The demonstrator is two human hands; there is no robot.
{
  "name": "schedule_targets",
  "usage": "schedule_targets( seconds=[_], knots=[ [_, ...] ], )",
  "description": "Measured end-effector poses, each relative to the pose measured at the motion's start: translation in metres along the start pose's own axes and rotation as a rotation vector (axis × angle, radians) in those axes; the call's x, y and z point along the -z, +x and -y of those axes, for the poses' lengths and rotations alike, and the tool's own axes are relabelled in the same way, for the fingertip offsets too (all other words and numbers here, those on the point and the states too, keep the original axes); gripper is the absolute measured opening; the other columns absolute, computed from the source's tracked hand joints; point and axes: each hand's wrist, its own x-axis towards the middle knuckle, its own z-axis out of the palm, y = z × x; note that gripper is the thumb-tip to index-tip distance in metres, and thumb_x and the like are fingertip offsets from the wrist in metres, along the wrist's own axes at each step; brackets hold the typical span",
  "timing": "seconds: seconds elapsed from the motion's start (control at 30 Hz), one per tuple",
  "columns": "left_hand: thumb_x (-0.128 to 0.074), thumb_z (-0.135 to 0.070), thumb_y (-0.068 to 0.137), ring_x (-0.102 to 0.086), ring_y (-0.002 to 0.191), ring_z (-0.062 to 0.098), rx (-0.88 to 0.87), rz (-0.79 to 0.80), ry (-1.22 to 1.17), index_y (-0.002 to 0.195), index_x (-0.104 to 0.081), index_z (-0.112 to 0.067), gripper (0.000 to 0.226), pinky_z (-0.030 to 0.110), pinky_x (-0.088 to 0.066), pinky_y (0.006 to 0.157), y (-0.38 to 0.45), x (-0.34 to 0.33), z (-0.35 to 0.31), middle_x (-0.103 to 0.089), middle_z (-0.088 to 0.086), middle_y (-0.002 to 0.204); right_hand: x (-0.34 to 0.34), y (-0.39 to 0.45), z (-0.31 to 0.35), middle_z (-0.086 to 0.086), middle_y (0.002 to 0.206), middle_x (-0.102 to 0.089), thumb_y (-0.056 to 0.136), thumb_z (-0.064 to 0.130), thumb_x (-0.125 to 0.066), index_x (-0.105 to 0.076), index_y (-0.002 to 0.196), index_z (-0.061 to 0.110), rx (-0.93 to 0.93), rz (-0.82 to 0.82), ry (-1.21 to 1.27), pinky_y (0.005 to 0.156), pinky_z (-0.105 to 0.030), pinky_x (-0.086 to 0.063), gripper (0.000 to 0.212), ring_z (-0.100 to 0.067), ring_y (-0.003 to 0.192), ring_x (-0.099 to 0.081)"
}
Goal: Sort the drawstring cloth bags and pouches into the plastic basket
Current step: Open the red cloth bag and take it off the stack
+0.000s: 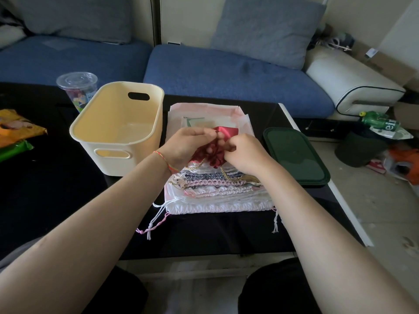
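A: What are the hands doing?

B: The left hand (184,145) and right hand (243,152) are close together above the stack (215,189), each pinching the gathered mouth of a red pouch (213,155). Fingers of both are curled into the ruffled cloth.

A: Which step, then?

B: I'd judge it the first pick: the pouch is lifted off the pile and the basket (118,125), just left of the stack, looks bare inside.

A: And next?

B: Probably carry it left over the near rim and let go. The gold cord (224,173) hanging from it trails onto the stack, so it may need a lift high enough not to drag the bags beneath.

A: How does the pouch lie?

B: Long axis runs away from the person, ruffled mouth nearest, smooth body pointing toward the sofa (226,73). The stacked bags lie the same way, mouths near, on the black table (56,200).
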Motion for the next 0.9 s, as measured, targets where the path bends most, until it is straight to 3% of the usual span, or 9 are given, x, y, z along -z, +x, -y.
schedule_targets(
  seconds=[0.07,0.13,0.23,0.4,0.57,0.67,0.73,0.8,0.9],
  knots=[
    [-0.059,-0.018,0.095,-0.052,0.069,0.017,0.033,-0.044,0.059,0.102,-0.073,-0.002,0.022,0.024,-0.043,0.070,0.002,0.000,0.005,-0.065,0.020,0.085,0.000,0.000,0.001,0.000,0.074,-0.062,0.090,0.018,-0.060,-0.069,0.078,0.010,0.002,0.002,0.039,0.054,-0.024,-0.039,0.017,-0.016,0.069,-0.056],
    [-0.065,-0.028,0.091,-0.048,0.062,0.011,0.048,-0.110,0.193,0.098,-0.076,-0.006,0.026,0.024,-0.041,0.068,0.003,-0.003,0.009,-0.060,0.012,0.074,0.003,-0.001,0.004,0.001,0.066,-0.055,0.092,0.027,-0.063,-0.061,0.071,0.008,-0.004,0.038,0.095,0.052,-0.024,-0.035,0.028,-0.011,0.059,-0.050],
    [-0.067,-0.030,0.090,-0.054,0.072,0.014,0.023,-0.202,0.354,0.092,-0.077,-0.008,0.025,0.032,-0.048,0.073,0.004,-0.004,0.011,-0.064,0.005,0.075,0.010,-0.002,0.006,0.000,0.060,-0.043,0.093,0.029,-0.059,-0.057,0.073,0.010,-0.109,0.133,0.310,0.047,-0.023,-0.031,0.027,-0.011,0.049,-0.039],
    [-0.056,-0.016,0.095,-0.052,0.060,0.014,0.098,-0.050,0.503,0.084,-0.071,-0.021,0.019,0.022,-0.043,0.052,0.001,-0.009,0.002,-0.063,0.002,0.074,0.016,0.004,0.001,0.001,0.053,-0.035,0.098,0.017,-0.052,-0.056,0.077,0.009,-0.297,0.233,0.896,0.038,-0.020,-0.013,0.023,-0.008,0.039,-0.022],
    [-0.063,-0.021,0.093,-0.030,0.042,0.005,0.046,0.038,0.687,0.063,-0.057,-0.001,0.036,0.016,-0.027,0.046,-0.002,-0.012,-0.001,-0.039,0.001,0.053,0.019,0.007,-0.002,0.004,0.053,-0.035,0.101,0.019,-0.049,-0.061,0.084,0.007,-0.310,0.302,1.052,0.035,-0.019,-0.013,0.024,-0.005,0.036,-0.022],
    [-0.061,-0.024,0.094,-0.029,0.040,0.006,0.051,0.059,0.703,0.060,-0.053,-0.002,0.041,0.016,-0.027,0.043,-0.001,-0.009,0.005,-0.065,0.019,0.071,0.024,0.009,0.001,0.003,0.056,-0.038,0.102,0.019,-0.047,-0.064,0.091,0.006,-0.247,0.251,1.174,0.037,-0.019,-0.019,0.025,-0.006,0.039,-0.028],
    [-0.058,-0.022,0.096,-0.034,0.042,0.002,0.104,0.070,0.625,0.069,-0.056,0.004,0.038,0.014,-0.029,0.044,-0.001,-0.009,0.005,-0.075,0.007,0.089,0.031,0.010,0.003,-0.001,0.067,-0.054,0.101,0.020,-0.047,-0.068,0.103,0.006,-0.177,0.150,1.387,0.046,-0.021,-0.040,0.026,-0.012,0.052,-0.049],
    [-0.056,-0.022,0.097,-0.046,0.050,0.000,0.150,0.062,0.511,0.069,-0.057,0.004,0.038,0.016,-0.033,0.049,0.000,-0.010,0.005,-0.074,-0.006,0.081,0.036,0.015,0.001,-0.007,0.094,-0.067,0.100,0.022,-0.048,-0.067,0.114,0.008,-0.137,0.017,1.449,0.071,-0.027,-0.054,0.027,-0.018,0.081,-0.065],
    [-0.054,-0.025,0.098,-0.041,0.048,0.009,0.197,0.021,0.343,0.082,-0.074,-0.008,0.031,0.019,-0.034,0.044,0.001,-0.010,0.005,-0.050,-0.009,0.054,0.031,0.020,-0.004,-0.011,0.109,-0.067,0.100,0.019,-0.051,-0.062,0.123,0.004,-0.202,-0.183,1.085,0.083,-0.030,-0.054,0.029,-0.020,0.093,-0.068]
  ],
)
